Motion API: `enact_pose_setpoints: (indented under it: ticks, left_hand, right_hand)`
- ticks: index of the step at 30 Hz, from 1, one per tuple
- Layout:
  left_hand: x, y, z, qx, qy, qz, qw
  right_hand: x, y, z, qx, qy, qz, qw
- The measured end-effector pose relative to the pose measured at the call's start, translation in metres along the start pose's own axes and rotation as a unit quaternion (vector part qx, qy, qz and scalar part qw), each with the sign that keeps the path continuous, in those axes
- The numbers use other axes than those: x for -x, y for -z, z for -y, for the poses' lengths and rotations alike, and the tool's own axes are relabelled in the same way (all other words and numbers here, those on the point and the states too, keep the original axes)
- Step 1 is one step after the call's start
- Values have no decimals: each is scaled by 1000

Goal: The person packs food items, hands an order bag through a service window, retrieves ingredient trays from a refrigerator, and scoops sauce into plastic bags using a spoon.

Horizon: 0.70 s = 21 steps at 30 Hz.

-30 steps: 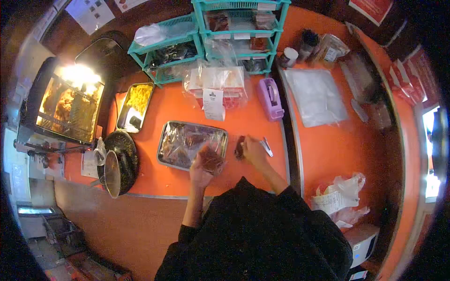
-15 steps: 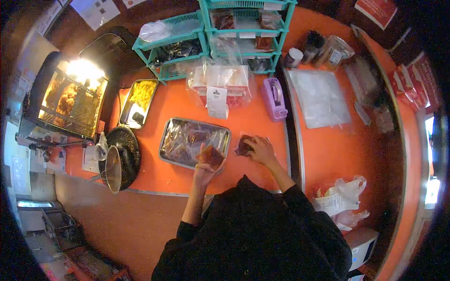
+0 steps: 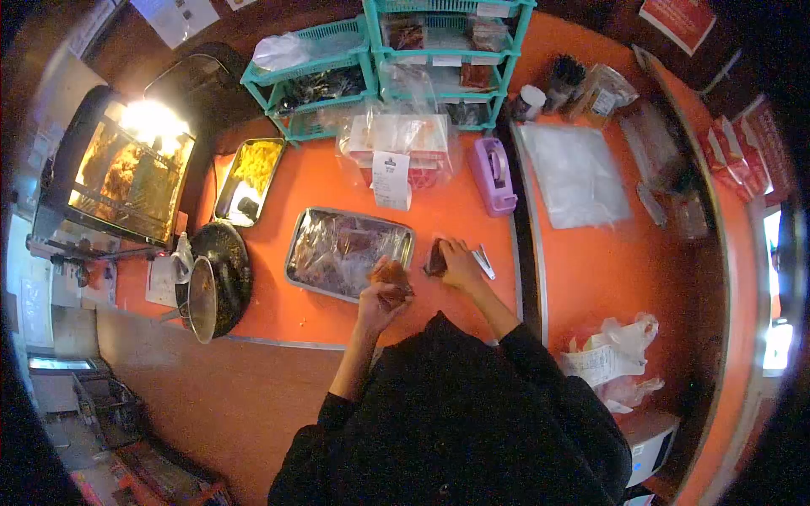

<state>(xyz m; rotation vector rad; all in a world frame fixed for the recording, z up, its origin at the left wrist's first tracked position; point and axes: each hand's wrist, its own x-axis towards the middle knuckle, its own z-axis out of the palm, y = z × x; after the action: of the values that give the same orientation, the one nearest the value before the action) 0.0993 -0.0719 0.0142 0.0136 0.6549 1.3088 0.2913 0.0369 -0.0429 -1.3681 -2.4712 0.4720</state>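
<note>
My left hand (image 3: pixel 377 309) is closed around a small clear packet with reddish-brown contents (image 3: pixel 391 280), just over the right front corner of a metal tray. That metal tray (image 3: pixel 297 280) holds several similar plastic packets. To its right, my right hand (image 3: pixel 460 266) has its fingers wrapped on a dark packet (image 3: pixel 435 260) at the orange counter. Beside the right hand lies a small silver-and-white tool (image 3: pixel 483 262), which may be a stapler or scissors.
Behind are a bagged red-and-white box (image 3: pixel 403 140), teal racks (image 3: pixel 439 62) and a purple tape dispenser (image 3: pixel 492 176). At left stand a lit glass cabinet (image 3: pixel 126 181), a tray of yellow food (image 3: pixel 252 169) and a dark pan (image 3: pixel 235 284). Clear plastic bags (image 3: pixel 575 175) lie right.
The left hand has turned its packet and closed more tightly around it. My right fingers, spread over the dark packet half a second ago, have drawn together on it, uncovering the small tool.
</note>
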Motion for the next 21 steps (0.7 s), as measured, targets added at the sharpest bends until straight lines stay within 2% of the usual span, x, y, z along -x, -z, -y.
enact_pose_setpoints:
  ticks: [2, 4, 6, 7, 9, 10, 12, 13, 15, 16, 18, 20, 21]
  left_hand:
    - [-6, 9, 2, 22, 21, 85, 996]
    - [-8, 11, 2, 24, 27, 98, 995]
    - [-10, 9, 1, 26, 30, 111, 993]
    - [-6, 6, 2, 21, 18, 85, 996]
    - [-2, 2, 6, 16, 13, 56, 998]
    - [-3, -1, 9, 23, 15, 63, 998]
    - [-8, -5, 15, 27, 21, 72, 997]
    - [-12, -6, 19, 44, 0, 58, 997]
    - [-15, -7, 17, 62, -24, 45, 997]
    - [-12, -7, 14, 51, -31, 54, 997]
    - [-8, -2, 14, 40, -38, 61, 997]
    - [-8, 6, 18, -72, -69, 32, 994]
    - [-3, 2, 15, -72, -70, 32, 994]
  right_hand:
    - [-5, -13, -10, -3, 8, 28, 1000]
    - [-8, -4, -5, -7, 19, 52, 998]
    - [-7, 14, 0, -105, -66, 128, 984]
    - [-7, 20, 9, -105, -65, 130, 984]
    - [-1, 27, 35, -231, -57, -98, 966]
    - [2, 41, 53, -231, -63, -99, 966]
    - [5, 68, 87, -309, 18, 60, 949]
    - [10, 50, 90, -308, 17, 57, 950]
    - [20, 20, 96, -173, 181, -20, 968]
    - [20, 21, 95, -173, 182, -20, 968]
    - [22, 30, 94, -174, 259, 57, 948]
    - [29, 33, 93, -188, 252, 65, 947]
    - [30, 35, 90, -200, 246, 72, 946]
